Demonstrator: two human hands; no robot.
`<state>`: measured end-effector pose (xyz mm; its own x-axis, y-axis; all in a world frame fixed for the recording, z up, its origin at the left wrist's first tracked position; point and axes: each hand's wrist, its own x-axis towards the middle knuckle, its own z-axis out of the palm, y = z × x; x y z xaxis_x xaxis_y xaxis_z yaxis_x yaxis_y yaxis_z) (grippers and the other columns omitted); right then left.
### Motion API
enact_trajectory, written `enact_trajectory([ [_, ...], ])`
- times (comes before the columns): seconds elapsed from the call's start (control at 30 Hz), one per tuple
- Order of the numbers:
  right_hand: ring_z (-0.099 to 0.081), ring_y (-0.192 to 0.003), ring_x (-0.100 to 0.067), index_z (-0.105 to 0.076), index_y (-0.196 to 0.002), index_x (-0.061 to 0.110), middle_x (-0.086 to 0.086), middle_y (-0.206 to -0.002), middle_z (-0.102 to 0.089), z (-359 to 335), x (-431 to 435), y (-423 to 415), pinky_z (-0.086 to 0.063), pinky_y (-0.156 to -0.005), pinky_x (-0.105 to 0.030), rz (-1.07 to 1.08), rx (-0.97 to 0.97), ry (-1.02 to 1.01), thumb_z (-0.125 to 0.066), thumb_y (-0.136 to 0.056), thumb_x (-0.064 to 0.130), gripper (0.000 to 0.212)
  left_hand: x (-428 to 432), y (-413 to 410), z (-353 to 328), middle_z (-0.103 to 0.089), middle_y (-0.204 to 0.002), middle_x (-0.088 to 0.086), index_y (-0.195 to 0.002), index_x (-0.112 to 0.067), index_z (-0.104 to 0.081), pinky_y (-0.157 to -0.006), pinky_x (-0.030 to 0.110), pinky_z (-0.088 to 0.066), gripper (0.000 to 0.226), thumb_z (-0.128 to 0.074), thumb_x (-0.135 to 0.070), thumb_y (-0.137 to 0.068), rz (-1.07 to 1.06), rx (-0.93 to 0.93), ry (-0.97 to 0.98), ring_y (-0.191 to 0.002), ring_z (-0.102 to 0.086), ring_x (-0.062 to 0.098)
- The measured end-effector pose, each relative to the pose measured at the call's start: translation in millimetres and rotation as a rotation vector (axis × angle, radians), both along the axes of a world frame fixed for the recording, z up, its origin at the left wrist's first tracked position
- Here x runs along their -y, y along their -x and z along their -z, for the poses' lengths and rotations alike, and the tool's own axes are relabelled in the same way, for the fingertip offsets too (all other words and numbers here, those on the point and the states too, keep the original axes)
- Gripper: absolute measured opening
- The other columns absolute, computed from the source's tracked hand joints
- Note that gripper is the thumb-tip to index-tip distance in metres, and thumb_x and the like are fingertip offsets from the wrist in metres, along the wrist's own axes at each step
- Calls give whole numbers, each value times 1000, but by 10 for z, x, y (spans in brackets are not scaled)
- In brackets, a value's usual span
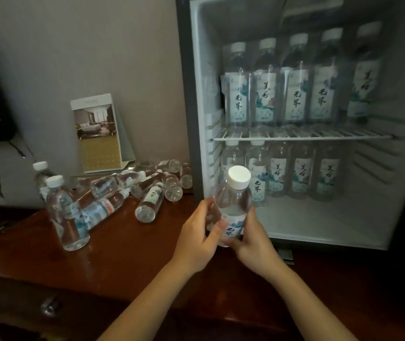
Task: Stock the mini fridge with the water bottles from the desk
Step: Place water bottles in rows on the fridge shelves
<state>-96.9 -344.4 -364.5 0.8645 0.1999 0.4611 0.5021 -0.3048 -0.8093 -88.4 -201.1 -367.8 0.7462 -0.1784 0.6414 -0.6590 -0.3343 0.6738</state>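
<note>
The left hand (196,239) and right hand (253,244) both grip one upright water bottle (234,200) just outside the mini fridge (197,70), whose lower level is crowded; pushed in carelessly, it could topple the standing bottles (302,175).

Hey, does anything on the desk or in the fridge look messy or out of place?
Yes: on the desk, left of the fridge, a heap of water bottles lies on its side, some resting on others, beside two upright bottles. The fridge's rows stand tidy; no spill shows.
</note>
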Motion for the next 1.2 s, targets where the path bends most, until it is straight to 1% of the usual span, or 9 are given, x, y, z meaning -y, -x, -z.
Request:
enact_trajectory([
  [0.1,-46,-105,23,-21,-124,40,28,-114,-46,-56,344,-89,-38,-85,-1,82,31,2,-67,-77,-5,79,398,-144,-39,-56,-129,-5,-135,-23,-39,-95,43,-48,68,-42,-67,-83,36,-91,-3,-118,-54,10],
  [0.3,-50,-101,23,-24,-120,41,20,-115,-51,-61,847,-315,-40,-81,-1,193,12,-19,-66,-79,-3,73,1067,-451,-41,-57,-127,-10,-135,-31,-40,-94,39,-50,58,-44,-61,-86,98,-173,66,-114,-56,4],
  [0.43,-53,-103,18,-26,-128,26,17,-115,-54,-36,1030,-457,-44,-82,-4,246,-25,-28,-66,-79,-3,70,1291,-591,-49,-60,-123,-7,-132,-27,-46,-94,35,-51,43,-49,-41,-92,105,-124,93,-110,-58,2],
  [0.67,-49,-120,-4,-22,-138,23,12,-128,-49,-90,1191,-724,-40,-101,-22,260,-104,70,-67,-80,5,76,1392,-803,37,-57,-119,0,-131,-15,-52,-89,27,-52,43,-61,-20,-89,-21,-16,128,-103,-59,8],
  [0.77,-43,-122,-5,-20,-140,19,10,-128,-43,-113,1195,-820,-33,-98,-15,278,-113,103,-64,-83,2,74,1346,-862,116,-61,-114,2,-126,-10,-57,-87,27,-52,41,-64,-7,-85,-91,58,69,-98,-61,9],
  [0.83,-44,-118,-5,-25,-141,14,7,-128,-47,-67,1200,-875,-34,-88,-8,325,-103,125,-61,-86,3,67,1291,-888,135,-63,-115,2,-123,-11,-59,-89,19,-48,39,-61,-1,-86,-85,110,-8,-101,-59,7],
  [0.9,-54,-114,-12,-32,-142,13,1,-128,-56,19,1208,-920,-41,-88,-14,408,-59,169,-60,-88,11,61,1226,-878,127,-57,-119,-8,-127,-13,-55,-95,8,-40,42,-55,2,-88,-49,131,-80,-108,-52,1],
  [1.1,-63,-100,-18,-43,-138,20,-6,-117,-65,60,1200,-915,-52,-88,-35,631,95,148,-64,-86,19,56,1166,-903,118,-39,-132,-17,-136,-18,-44,-102,0,-21,51,-45,6,-91,42,56,-178,-125,-35,-6],
  [1.2,-64,-98,-19,-42,-139,18,-8,-118,-65,54,1151,-904,-53,-86,-33,648,128,147,-65,-86,19,58,1161,-916,124,-33,-135,-19,-139,-19,-40,-102,-3,-15,53,-43,5,-92,69,22,-201,-127,-28,-9],
])
